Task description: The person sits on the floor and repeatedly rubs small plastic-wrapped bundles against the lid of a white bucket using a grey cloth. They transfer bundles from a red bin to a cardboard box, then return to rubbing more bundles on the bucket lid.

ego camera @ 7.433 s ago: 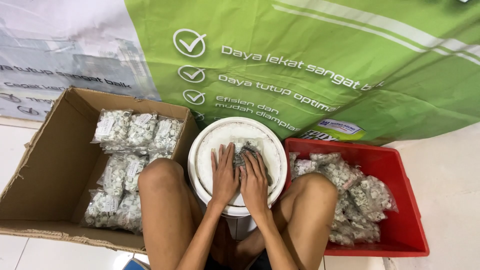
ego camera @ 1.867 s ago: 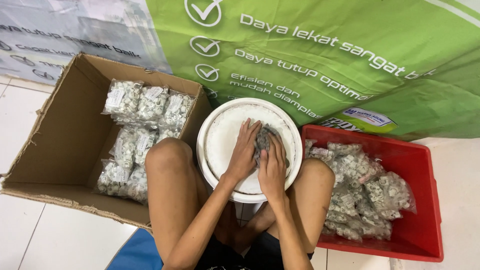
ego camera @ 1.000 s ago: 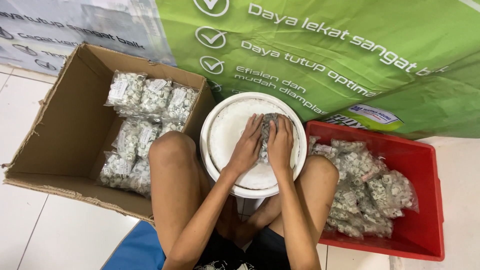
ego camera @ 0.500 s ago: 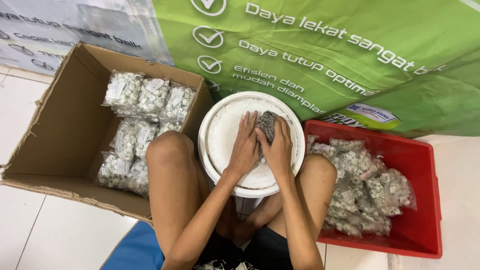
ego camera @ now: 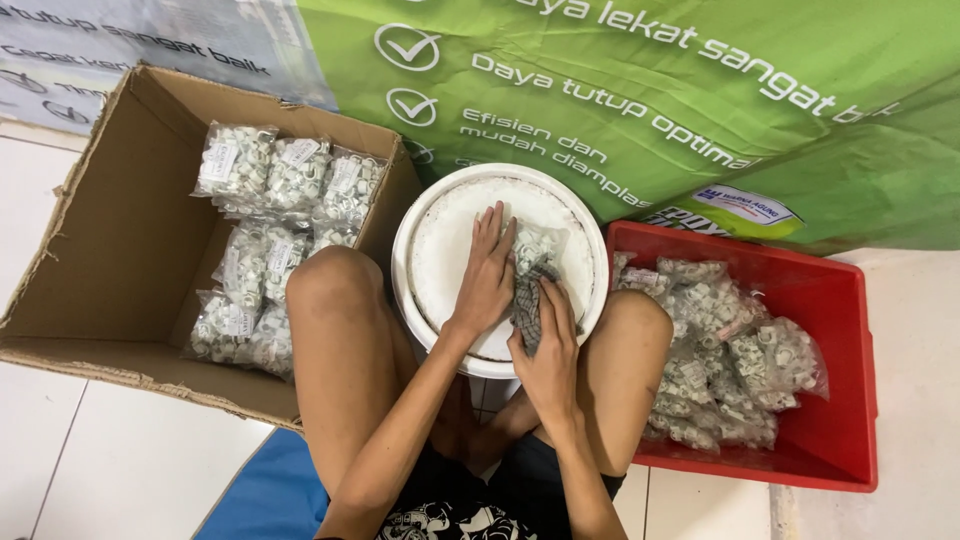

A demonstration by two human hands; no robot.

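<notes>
Far left: open cardboard box [ego camera: 120, 270] on the tiled floor, holding sealed clear packets of small white parts [ego camera: 275, 235], laid in rough rows along its right side; the rest of the box floor is bare. Centre: white round lid [ego camera: 450, 260] of a bucket, used as a work surface between the person's knees. Left hand [ego camera: 485, 275] lies flat on it, fingers spread and extended, palm pressing the near edge of a clear plastic bag [ego camera: 535, 270]; grip apart, not closed round anything. Right hand [ego camera: 550, 345] just beside, fingers curled down over the bag's lower end; grip closed on the bag, thumb hidden. Bag sits on the lid's right half, under both hands. Judgement: bag is light, soft and lumpy, film slippery; contents shift loosely, so hold it at the gathered end rather than the belly. Right: red plastic bin [ego camera: 850, 400], piled with similar filled packets [ego camera: 730, 360], heaped untidily, most towards its left and middle. Green printed banner [ego camera: 700, 90] behind.
</notes>
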